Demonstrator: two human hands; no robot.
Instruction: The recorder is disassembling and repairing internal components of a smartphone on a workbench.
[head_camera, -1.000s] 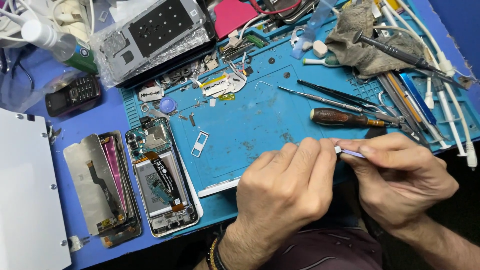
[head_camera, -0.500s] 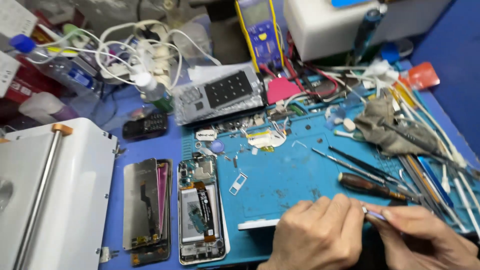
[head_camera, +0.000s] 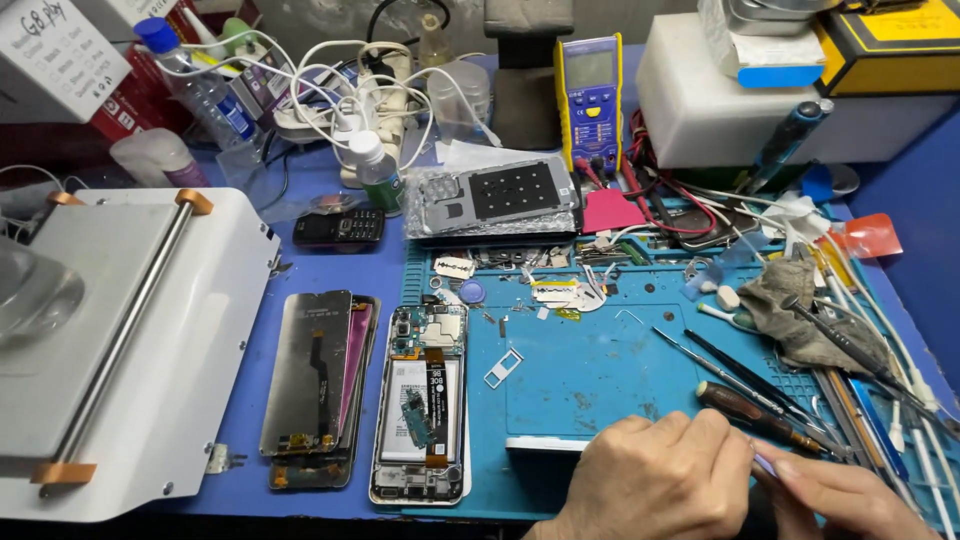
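1. Both hands are working at the bottom edge of the view, over the near rim of the blue silicone repair mat (head_camera: 600, 380). The left hand (head_camera: 650, 480) is curled closed, fingers pinched toward the right hand (head_camera: 840, 495).
2. The right hand is also closed in a pinch; between the two hands a small pale purple-white strip (head_camera: 765, 463) is showing, apparently held by both. What it is cannot be told at this size.
3. Judgement: fine pinch work like this is going best with both wrists braced on the counter, the strip kept low over the mat so it lands there if dropped.
4. The brown-handled screwdriver (head_camera: 755, 415) is lying just beside the left knuckles; a sideways slip could be knocking it into the row of thin metal tools (head_camera: 740, 372).
5. The opened phone body with exposed battery and boards (head_camera: 420, 400) is lying well to the left, beside the detached dark display panel (head_camera: 310, 375). The small silver card tray (head_camera: 503, 367) is sitting loose on the mat between.
6. Judgement: keeping elbows clear of those parts is advisable.
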